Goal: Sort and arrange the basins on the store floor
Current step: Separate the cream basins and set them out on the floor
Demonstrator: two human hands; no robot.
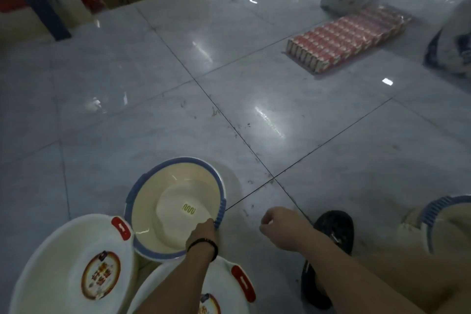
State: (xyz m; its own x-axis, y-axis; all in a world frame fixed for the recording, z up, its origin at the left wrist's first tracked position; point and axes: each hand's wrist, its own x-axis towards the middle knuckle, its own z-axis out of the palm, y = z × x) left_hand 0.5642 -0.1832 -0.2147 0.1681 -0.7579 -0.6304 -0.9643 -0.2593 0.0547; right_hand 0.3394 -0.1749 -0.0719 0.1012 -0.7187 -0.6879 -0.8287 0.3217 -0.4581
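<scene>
— Head view is showing two white basins closest: the left white basin [51, 275] and the second white basin [225, 285], lying under the forearm. Where is the left grip [204, 231] sitting?
— It is clamping the ribbed blue rim of the cream basin [175, 211], which is resting on the floor [127, 122] just beside both white ones.
— And the right grip [277, 222]?
— It is hovering loosely curled, holding nothing I can see.
— I'd be bringing it to the far rim, lifting level, clearing the red handles, then nesting toward the matching basin [437, 210] at the right edge. Red cartons [346, 35] are lying well beyond.
</scene>
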